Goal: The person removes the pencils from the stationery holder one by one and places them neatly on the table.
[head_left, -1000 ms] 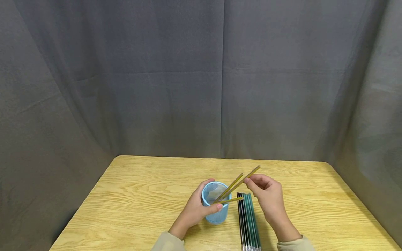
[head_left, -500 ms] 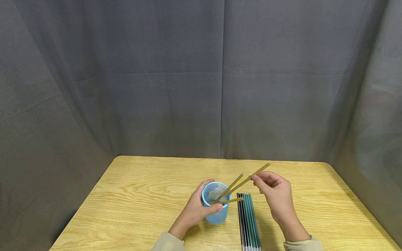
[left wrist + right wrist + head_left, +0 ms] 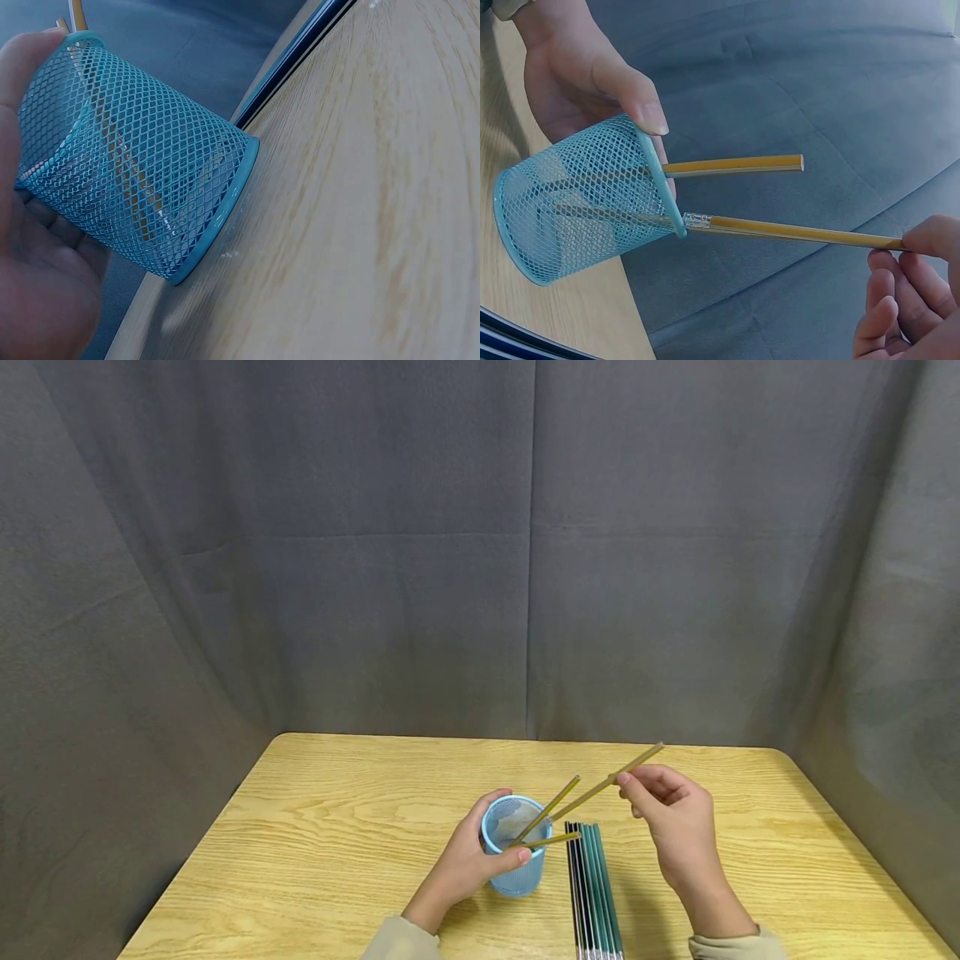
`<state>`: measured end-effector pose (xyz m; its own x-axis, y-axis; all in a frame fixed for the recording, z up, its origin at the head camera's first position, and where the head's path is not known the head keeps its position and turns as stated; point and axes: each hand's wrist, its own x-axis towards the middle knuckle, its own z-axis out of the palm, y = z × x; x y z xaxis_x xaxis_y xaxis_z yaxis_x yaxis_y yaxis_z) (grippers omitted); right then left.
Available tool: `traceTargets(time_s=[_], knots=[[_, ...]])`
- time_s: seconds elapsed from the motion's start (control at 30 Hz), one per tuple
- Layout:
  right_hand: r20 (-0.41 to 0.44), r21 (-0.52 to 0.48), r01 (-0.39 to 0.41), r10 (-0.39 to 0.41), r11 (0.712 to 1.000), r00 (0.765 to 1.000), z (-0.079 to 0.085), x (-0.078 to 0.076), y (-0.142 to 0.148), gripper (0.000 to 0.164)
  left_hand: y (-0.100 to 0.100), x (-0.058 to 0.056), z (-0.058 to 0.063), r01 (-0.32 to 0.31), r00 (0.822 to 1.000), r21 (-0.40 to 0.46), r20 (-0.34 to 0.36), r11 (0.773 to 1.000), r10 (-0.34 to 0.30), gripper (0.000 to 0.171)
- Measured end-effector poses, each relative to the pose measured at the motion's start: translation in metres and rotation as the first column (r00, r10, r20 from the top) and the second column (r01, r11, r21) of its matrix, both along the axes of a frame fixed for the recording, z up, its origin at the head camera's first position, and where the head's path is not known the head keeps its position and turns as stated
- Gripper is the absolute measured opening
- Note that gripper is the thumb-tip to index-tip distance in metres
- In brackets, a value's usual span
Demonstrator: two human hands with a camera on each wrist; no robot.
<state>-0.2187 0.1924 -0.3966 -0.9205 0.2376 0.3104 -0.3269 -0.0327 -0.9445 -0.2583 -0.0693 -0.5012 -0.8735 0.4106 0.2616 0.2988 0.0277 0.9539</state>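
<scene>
My left hand [image 3: 476, 852] grips a light blue mesh pencil cup [image 3: 150, 150], its thumb at the rim. The cup leans in the left wrist view, its base edge close to the wood. Two yellow pencils stick out of the cup, one slanting up [image 3: 558, 797] and one lying lower across the rim [image 3: 562, 838]. My right hand [image 3: 678, 814] pinches a third yellow pencil [image 3: 802, 230] near one end with thumb and fingertips. That pencil's silver ferrule [image 3: 697, 220] shows right at the rim in the right wrist view.
A row of dark and green pencils [image 3: 596, 889] lies side by side on the wooden table [image 3: 337, 860], right of the cup and between my forearms. Grey curtains [image 3: 375, 610] hang behind the table and along both sides.
My right hand has moved up and to the right, drawing its yellow pencil farther out of the cup. The left hand and cup have stayed in place.
</scene>
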Motion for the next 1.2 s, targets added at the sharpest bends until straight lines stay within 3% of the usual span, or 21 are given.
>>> traceTargets(time_s=[0.23,0.63,1.2], knots=[[-0.021,-0.041,0.003,-0.004,0.999,1.000,0.001,0.000,0.002,0.015,0.000,0.000,0.000,-0.004,1.000,0.000,-0.001,1.000,0.004,0.076],[-0.006,0.018,0.000,0.000,1.000,1.000,-0.006,0.002,0.006,0.018,0.000,0.000,0.000,0.001,1.000,0.005,0.008,1.000,-0.001,0.076],[0.125,0.151,0.053,-0.072,0.987,0.990,-0.021,0.001,0.011,0.022,0.000,0.000,0.000,-0.005,1.000,-0.004,-0.007,1.000,0.005,0.077]])
